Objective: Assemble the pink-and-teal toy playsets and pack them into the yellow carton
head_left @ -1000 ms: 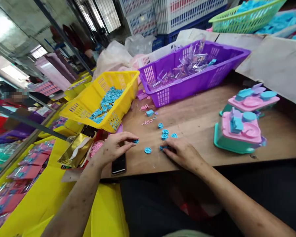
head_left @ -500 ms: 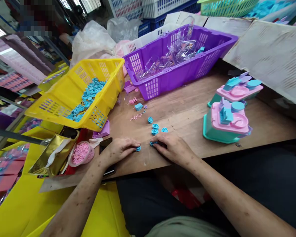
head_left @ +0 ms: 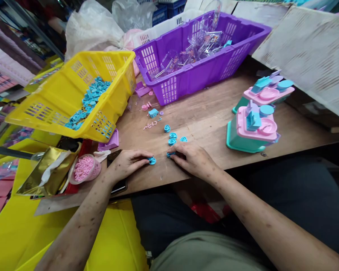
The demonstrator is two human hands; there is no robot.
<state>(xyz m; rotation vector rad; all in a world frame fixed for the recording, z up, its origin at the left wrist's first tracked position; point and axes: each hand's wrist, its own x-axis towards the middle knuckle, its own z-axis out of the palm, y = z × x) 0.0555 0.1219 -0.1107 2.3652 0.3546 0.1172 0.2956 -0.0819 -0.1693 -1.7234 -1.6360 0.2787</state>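
Note:
Near the front edge of the wooden table, my left hand (head_left: 132, 162) pinches a small blue round plastic part (head_left: 152, 161) resting on the wood. A short way to its right, my right hand (head_left: 191, 158) has thumb and forefinger closed on another blue round part (head_left: 170, 154), mostly covered by the fingers. Just beyond it lie several like blue parts (head_left: 173, 135). Farther back are small pink hook-shaped pieces (head_left: 150, 125), a light-blue block (head_left: 153, 113) and a tiny purple disc (head_left: 161, 113).
A yellow basket (head_left: 121, 81) of blue parts stands at left, a purple basket (head_left: 183, 88) of clear plastic pieces behind. Toy kitchen sets (head_left: 244, 131) stand at right. Left of my left hand sit a tub of pink pieces (head_left: 84, 168), a phone (head_left: 119, 187) and a gold pouch (head_left: 49, 171).
The whole view has tilted down slightly, so everything sits higher and farther left. Both hands keep their pinch on the blue parts with little movement.

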